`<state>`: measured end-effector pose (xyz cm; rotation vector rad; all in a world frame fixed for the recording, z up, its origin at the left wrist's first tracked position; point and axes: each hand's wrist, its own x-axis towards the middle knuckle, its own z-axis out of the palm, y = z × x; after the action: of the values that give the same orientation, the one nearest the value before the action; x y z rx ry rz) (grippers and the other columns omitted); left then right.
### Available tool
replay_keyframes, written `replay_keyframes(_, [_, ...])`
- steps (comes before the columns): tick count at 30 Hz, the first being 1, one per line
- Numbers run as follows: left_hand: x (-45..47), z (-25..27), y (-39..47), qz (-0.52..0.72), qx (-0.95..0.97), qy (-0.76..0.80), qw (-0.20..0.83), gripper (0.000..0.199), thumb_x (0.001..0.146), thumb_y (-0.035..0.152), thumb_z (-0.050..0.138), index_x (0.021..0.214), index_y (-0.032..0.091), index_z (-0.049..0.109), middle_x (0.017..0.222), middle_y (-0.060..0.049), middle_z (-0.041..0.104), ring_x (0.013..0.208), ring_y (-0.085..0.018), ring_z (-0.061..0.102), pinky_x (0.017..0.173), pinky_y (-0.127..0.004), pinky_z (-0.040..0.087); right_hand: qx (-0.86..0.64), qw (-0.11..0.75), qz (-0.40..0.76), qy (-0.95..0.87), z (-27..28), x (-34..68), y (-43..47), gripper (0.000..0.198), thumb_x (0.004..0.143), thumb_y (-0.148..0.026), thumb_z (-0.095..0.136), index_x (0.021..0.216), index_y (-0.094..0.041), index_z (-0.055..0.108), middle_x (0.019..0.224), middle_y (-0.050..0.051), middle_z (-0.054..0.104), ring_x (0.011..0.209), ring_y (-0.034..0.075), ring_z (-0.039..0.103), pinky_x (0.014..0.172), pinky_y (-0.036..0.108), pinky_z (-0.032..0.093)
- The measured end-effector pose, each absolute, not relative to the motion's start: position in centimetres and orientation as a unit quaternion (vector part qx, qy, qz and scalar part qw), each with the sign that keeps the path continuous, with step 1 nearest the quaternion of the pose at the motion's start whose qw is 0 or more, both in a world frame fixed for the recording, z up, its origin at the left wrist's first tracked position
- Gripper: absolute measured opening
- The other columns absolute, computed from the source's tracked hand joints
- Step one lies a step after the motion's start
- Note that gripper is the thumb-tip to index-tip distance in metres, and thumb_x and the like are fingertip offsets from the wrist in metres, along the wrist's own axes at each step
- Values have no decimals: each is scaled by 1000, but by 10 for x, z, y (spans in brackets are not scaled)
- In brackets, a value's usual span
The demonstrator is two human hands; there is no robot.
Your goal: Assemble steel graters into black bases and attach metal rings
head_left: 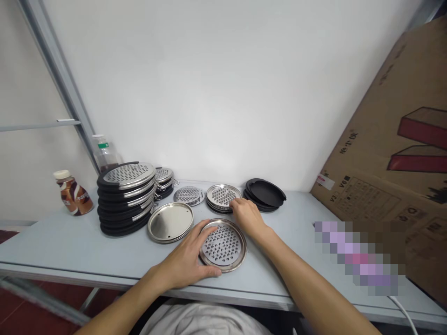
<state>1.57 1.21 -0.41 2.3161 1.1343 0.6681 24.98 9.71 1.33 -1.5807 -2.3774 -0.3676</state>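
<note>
A round metal grater disc with raised teeth and a shiny rim lies flat on the table in front of me. My left hand rests along its left side, fingers and thumb spread over the rim. Behind it is a small stack of similar grater discs. At that stack's right edge, my right hand has its fingers pinched together on the top disc's rim; the fingertips are partly hidden. Left of my left hand lie several plain round metal plates, stacked. A flat perforated disc sits behind them.
Black round holders are piled at the back right. A tall stack of black-rimmed graters stands left, a smaller stack behind it. A brown bottle and clear jar are far left. A large cardboard box leans right, near a pixelated patch.
</note>
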Motion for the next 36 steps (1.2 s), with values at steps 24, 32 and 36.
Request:
replay_keyframes(24, [8, -8, 14, 262, 815, 438, 275, 126, 58, 33, 89, 156, 26, 9, 162, -13, 17, 148, -36, 18, 121, -53, 20, -472, 642, 164, -582, 39, 280, 39, 28, 88, -41, 64, 106, -21, 66, 102, 7, 71, 93, 23, 66, 85, 39, 52])
replay_keyframes(32, [5, -5, 12, 267, 796, 457, 292, 121, 61, 28, 87, 155, 25, 12, 161, -13, 21, 147, -32, 24, 120, -50, 23, -493, 605, 482, -398, 16, 299, 19, 42, 64, -45, 83, 93, -16, 75, 90, 10, 76, 81, 24, 70, 68, 33, 55])
replay_keyframes(36, [5, -5, 13, 271, 800, 452, 287, 117, 61, 31, 88, 155, 25, 17, 159, -12, 26, 146, -34, 26, 120, -50, 24, -496, 559, 531, -400, 9, 292, 15, 43, 64, -46, 84, 92, -15, 77, 88, 11, 76, 81, 25, 70, 73, 36, 55])
